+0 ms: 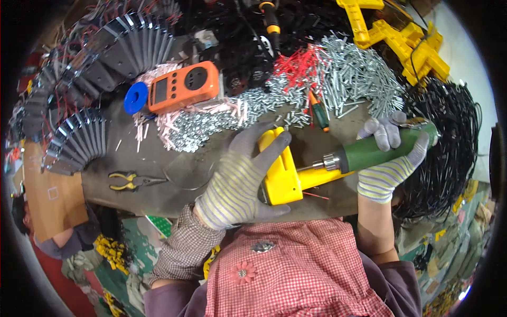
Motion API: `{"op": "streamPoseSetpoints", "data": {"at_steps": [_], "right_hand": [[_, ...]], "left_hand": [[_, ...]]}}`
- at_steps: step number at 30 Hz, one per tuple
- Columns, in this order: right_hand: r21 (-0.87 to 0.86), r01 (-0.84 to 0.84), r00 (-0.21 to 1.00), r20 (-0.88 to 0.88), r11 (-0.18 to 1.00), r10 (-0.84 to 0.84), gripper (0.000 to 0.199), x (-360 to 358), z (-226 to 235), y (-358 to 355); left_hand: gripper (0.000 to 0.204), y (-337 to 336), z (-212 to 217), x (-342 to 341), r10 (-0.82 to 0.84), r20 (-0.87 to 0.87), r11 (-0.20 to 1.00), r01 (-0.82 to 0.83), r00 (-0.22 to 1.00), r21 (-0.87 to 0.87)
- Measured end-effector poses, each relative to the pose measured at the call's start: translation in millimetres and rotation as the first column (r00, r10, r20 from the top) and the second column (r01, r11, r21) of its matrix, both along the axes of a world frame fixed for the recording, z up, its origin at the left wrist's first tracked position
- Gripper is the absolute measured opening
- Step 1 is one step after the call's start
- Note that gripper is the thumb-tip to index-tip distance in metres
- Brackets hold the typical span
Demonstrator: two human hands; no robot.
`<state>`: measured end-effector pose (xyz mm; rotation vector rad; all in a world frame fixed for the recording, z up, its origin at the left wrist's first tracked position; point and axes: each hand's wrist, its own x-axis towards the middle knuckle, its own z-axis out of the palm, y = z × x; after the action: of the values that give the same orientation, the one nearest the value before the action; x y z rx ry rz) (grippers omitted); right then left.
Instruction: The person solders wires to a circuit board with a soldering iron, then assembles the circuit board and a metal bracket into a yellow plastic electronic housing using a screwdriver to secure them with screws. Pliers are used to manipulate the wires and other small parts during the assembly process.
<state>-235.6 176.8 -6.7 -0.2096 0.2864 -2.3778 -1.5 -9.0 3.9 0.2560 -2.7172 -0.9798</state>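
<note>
Near the front edge of the surface [163,198], the bit [311,166] could skid if the green driver [364,154] tilts or the left hand [229,177] loosens; its seating cannot be told. The left hand grips the yellow housing [284,179], which lies against its right side, left of the right hand [385,174], itself closed around the driver. Loose screws [354,68] lie toward the far edge.

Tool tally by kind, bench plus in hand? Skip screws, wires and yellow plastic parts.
Green power driver: 1
Yellow-handled pliers: 1
Slim hand tools: 2 (black-and-orange tool, green-and-orange tool)
Orange meter: 1
Total: 5
</note>
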Motion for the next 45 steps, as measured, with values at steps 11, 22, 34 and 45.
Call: {"op": "streamPoseSetpoints", "data": {"at_steps": [11,22,34,45], "right_hand": [[0.019,0.0,0.998,-0.067,1.0,0.001,0.057,-3,-4,6],[0.062,0.023,0.999,-0.045,0.998,-0.02,0.057,-4,-7,5],[0.001,-0.074,0.996,-0.058,0.997,0.074,0.057,-7,-7,3],[0.035,-0.068,0.993,-0.09,0.997,0.071,0.055,-7,-9,4]], "left_hand": [[0.021,-40,-3,24,0.406,-0.035,0.891,-0.404,0.913,-0.208],[0.01,-41,-2,-5,0.188,0.037,0.644,-0.095,0.981,-0.759],[0.018,29,-17,40,0.419,-0.211,0.901,-0.433,0.883,-0.024],[0.019,22,-18,39,0.32,-0.205,0.945,-0.328,0.925,-0.005]]}}
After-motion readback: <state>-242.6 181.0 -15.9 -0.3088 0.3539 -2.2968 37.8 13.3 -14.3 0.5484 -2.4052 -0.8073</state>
